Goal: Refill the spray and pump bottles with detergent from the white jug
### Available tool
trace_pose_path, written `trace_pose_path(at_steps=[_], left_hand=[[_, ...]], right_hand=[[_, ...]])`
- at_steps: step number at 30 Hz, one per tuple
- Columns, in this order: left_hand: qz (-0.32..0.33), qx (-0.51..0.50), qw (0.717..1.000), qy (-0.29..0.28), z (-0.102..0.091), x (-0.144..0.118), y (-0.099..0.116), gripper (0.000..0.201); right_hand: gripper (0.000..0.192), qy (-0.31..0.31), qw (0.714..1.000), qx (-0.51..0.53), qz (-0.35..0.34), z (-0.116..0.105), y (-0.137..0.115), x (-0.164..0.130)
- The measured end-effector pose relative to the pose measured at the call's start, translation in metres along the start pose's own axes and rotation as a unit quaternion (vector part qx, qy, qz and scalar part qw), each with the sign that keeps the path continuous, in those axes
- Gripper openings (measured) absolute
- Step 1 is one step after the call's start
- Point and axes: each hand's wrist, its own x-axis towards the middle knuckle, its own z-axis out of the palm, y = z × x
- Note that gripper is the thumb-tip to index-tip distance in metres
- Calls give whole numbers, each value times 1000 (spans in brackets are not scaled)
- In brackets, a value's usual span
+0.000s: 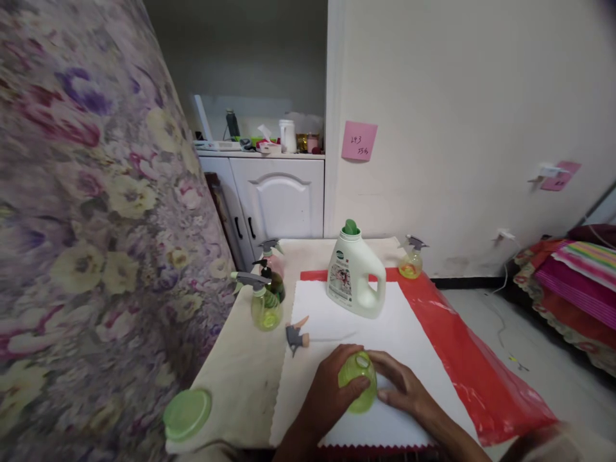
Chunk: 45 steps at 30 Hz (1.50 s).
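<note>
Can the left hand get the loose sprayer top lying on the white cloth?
Probably yes: the sprayer top lies just beyond the left hand with bare white cloth between, though that hand now cups the green bottle.

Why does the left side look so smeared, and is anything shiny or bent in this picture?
Head view: the floral fabric is close and blurred; the red sheet shows glare; wall edges bow from wide-angle distortion; light is soft and shadows faint; both hands and the green bottle are fairly sharp.

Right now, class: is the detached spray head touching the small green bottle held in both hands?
Apart. The head view shows bare white cloth between the spray head and the green bottle.
</note>
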Motion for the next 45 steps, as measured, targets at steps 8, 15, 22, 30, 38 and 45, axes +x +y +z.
trace_pose_path(at_steps=[8, 15, 22, 30, 38, 45], left_hand=[[-21, -65, 996, 54, 3, -7, -6, 33], [-245, -333, 854, 315, -9, -1, -52, 39], [-288, -452, 771, 344, -13, -8, -51, 21], [-269, -539, 706, 373, -10, 3, -53, 12], [-186, -549, 724, 373, -14, 6, -46, 7], [-97, -487, 777, 386, -29, 6, -37, 27]], right_hand=[[19, 95, 975, -202, 1, -7, 11, 49], [20, 55, 954, -292, -34, 7, 26, 102], [7, 2, 933, -355, -57, 10, 12, 112], [10, -43, 927, -362, -90, 6, -17, 103], [33, 30, 938, -326, -112, -8, -26, 74], [61, -4, 995, -99, 8, -3, -9, -2]])
